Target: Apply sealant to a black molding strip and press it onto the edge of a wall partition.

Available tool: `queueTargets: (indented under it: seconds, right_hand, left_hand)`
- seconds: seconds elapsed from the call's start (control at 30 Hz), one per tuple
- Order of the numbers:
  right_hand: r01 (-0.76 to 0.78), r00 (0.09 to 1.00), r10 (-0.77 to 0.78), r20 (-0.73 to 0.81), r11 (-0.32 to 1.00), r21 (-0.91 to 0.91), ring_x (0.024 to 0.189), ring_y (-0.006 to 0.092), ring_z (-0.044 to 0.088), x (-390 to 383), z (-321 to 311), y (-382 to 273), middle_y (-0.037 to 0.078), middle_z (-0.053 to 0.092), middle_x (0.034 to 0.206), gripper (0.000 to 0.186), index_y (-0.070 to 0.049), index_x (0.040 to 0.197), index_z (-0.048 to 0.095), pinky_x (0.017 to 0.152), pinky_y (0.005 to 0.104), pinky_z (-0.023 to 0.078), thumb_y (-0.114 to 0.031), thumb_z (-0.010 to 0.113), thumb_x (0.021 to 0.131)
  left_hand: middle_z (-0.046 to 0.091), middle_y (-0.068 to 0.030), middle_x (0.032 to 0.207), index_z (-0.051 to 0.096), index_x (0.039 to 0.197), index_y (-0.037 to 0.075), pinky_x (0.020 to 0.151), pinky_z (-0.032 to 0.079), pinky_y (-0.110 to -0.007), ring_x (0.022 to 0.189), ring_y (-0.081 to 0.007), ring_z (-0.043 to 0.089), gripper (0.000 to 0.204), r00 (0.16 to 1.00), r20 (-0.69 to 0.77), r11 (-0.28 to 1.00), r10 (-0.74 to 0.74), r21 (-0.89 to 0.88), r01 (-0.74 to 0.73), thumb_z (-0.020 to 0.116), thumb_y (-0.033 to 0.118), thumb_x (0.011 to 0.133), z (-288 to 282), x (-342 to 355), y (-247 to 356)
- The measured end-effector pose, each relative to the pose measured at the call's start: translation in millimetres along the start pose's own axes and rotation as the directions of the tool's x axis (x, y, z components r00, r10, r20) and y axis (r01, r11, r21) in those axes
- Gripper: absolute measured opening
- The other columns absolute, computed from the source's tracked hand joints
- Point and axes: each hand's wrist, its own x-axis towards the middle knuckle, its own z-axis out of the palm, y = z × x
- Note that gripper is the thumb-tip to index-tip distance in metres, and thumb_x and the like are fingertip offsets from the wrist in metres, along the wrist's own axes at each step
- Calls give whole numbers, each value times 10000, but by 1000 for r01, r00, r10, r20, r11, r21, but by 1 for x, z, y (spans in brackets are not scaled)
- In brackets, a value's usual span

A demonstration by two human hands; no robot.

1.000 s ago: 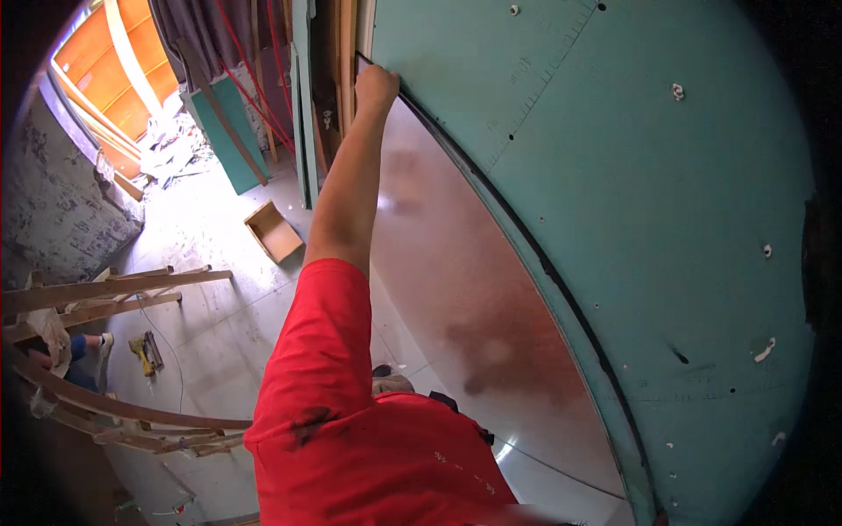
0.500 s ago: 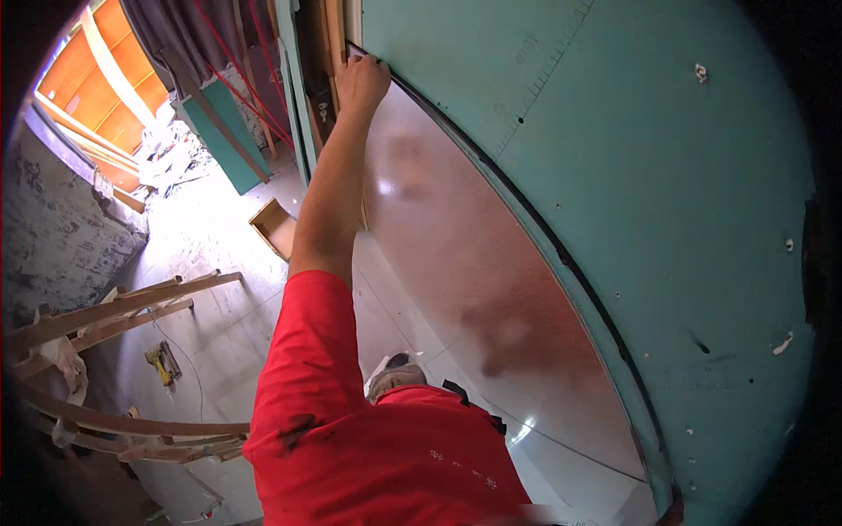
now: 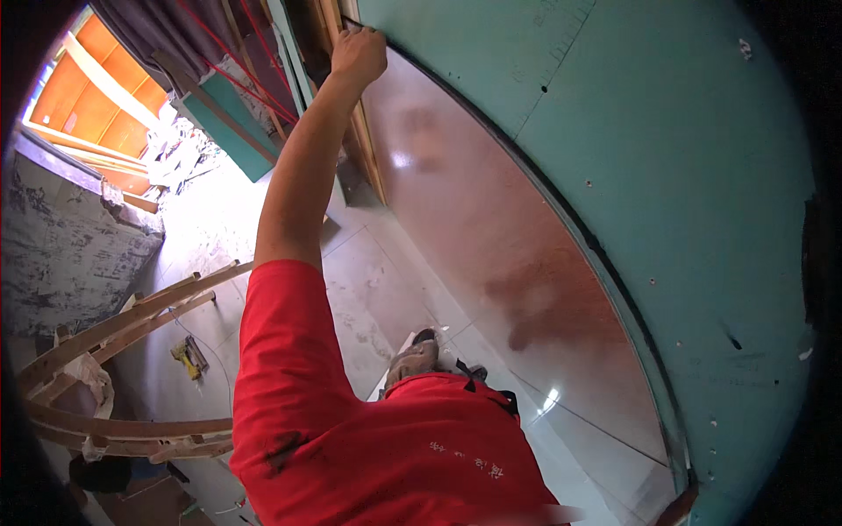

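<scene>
My left arm, in a red sleeve, reaches up to the far end of a curved edge. There my left hand is closed, its fingers curled on a thin black strip. This strip follows the curved edge of a large green plasterboard sheet, bowing down to the lower right. A small brownish shape touches the strip's near end at the picture's rim. It may be part of my right hand, but its fingers cannot be made out. Wooden uprights stand beside my left hand.
A glossy reddish-brown panel lies below the curved edge. To the left, a curved timber frame and a yellow nail gun are on the tiled floor. Another person partly shows at lower left. Rubble lies farther off.
The view has shifted slightly, showing more of the lower left, where another person now appears. My left hand stays closed at the strip's far end, a little higher in the picture.
</scene>
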Motion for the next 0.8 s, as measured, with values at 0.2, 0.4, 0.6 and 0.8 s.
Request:
queueTargets:
  seconds: [0.2, 0.4, 0.6, 0.8]
  right_hand:
    - [-116, 989, 130, -69, 978, 172, 1107, 358, 618, 1, 21, -6, 229, 638, 1234, 339, -4, 1273, 607, 927, 405, 483, -175, 541, 988]
    - [-280, 928, 346, -135, 891, 357, 1111, 368, 606, -69, 38, 20, 246, 632, 1223, 329, 18, 1244, 616, 943, 406, 467, -177, 518, 997]
    - [4, 988, 3, -156, 999, 47, 1228, 364, 527, -71, 70, 54, 234, 536, 1368, 377, 55, 1353, 509, 1058, 422, 420, -168, 425, 1062]
    - [239, 915, -323, -243, 917, -320, 1223, 384, 545, -92, 100, 116, 247, 572, 1317, 310, 51, 1301, 561, 1055, 437, 435, -36, 508, 1008]
  left_hand:
    - [717, -148, 1013, 757, 867, 71, 937, 464, -410, 1039, -308, 663, 182, 979, -205, 999, 17, 30, -11, 598, 139, 811, 0, -6, 7]
    - [674, -149, 1158, 707, 1027, 64, 1041, 428, -441, 1200, -329, 568, 264, 998, 57, 995, 23, 94, -29, 530, 180, 870, 1, 3, -2]
    - [686, -168, 1144, 676, 1121, 77, 966, 477, -472, 1106, -364, 631, 302, 997, -73, 994, 11, -105, -19, 504, 156, 885, -18, -34, 3]
    - [681, -147, 1090, 661, 1102, 71, 933, 472, -475, 1059, -351, 624, 266, 947, -306, 966, 96, -201, -163, 596, 175, 866, -61, -85, 82]
